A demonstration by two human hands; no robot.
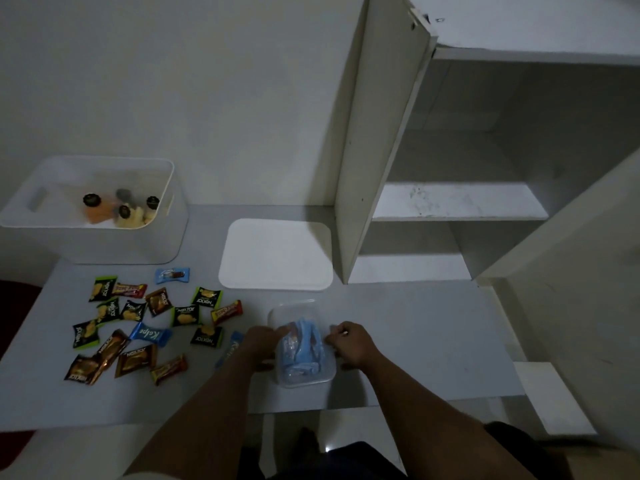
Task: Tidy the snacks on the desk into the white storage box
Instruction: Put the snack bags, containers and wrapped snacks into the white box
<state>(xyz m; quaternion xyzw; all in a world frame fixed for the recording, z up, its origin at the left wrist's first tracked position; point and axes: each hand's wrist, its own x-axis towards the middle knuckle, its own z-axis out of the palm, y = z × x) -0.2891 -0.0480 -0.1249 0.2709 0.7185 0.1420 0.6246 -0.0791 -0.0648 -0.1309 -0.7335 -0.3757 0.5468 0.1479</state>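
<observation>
Head view: the loose snack packets (145,327) lie scattered on the near-left part of the grey desk (415,341). Most are dark wrappers printed "Nextar", seen upside down, some edged green and some brown. A blue wrapper (150,335) among them reads "Kalpe", and a second blue packet (230,348) of the same kind lies partly under the left wrist. Two red-and-yellow bars carry writing too small to read.

The white storage box (166,216) stands open at the far left of the desk, with a few dark-capped cups of orange and yellow contents inside. Its flat white lid (277,254) lies on the desk to the right of it, just beside an open cabinet door (377,140).

Near the middle, a clear plastic tub (304,348) holding light blue wrapped pieces sits on the desk. The left hand (263,344) grips its left side, fingers curled round the wall. The right hand (349,344) holds the right side, fingertips pinching at the rim
</observation>
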